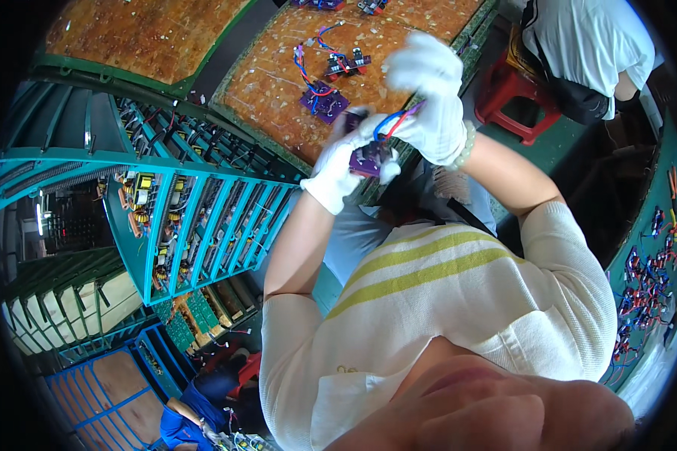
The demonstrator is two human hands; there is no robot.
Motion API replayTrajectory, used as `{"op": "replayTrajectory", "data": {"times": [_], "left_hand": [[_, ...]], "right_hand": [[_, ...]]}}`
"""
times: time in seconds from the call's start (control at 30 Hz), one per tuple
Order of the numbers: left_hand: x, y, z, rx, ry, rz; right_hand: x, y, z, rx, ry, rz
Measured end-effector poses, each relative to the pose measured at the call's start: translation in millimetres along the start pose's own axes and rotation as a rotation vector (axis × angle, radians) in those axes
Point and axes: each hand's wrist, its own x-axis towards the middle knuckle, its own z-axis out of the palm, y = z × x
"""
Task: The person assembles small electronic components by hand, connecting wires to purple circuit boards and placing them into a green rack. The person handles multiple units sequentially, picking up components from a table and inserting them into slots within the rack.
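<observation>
My left hand (340, 159), in a white glove, is closed around a small purple circuit board (365, 164) with dark parts on it. Blue and red wires (387, 126) loop up from this board. Their far end runs into my right hand (432, 105), also gloved, which pinches them near a bit of purple; its upper fingers are smeared by motion. Just beyond my left hand, another purple board (324, 103) lies on the worn wooden tabletop (267, 113), with wires attached. A board with black blocks (347, 65) is a little farther off.
A teal rack (203, 225) of circuit boards stands at my left. A person in a white shirt (594, 45) is at the far right by a red stool (515, 98). Many wired parts (647, 293) cover a green table at right. Another person in blue (195, 406) works at lower left.
</observation>
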Motion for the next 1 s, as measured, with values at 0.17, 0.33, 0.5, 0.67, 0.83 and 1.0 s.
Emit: {"op": "replayTrajectory", "data": {"times": [0.17,0.33,0.5,0.67,0.83,1.0], "left_hand": [[-3,22,22,0.546,0.443,0.540],[2,24,4,1.142,0.453,0.943],[-3,27,-4,1.170,0.461,0.720],[-7,32,-3,0.345,0.373,0.194],[0,34,-28,-0.125,0.171,0.120],[-3,42,-22,-0.356,0.205,0.160]], "right_hand": [[-44,1,12,1.027,-0.333,0.975],[-25,-5,-2,1.751,-1.144,1.331],[-1,9,-14,1.052,-1.102,0.602],[4,28,-23,0.293,-0.804,0.094],[-15,53,-26,0.191,-0.568,0.015],[-58,48,-36,-0.003,-0.385,0.190]]}}
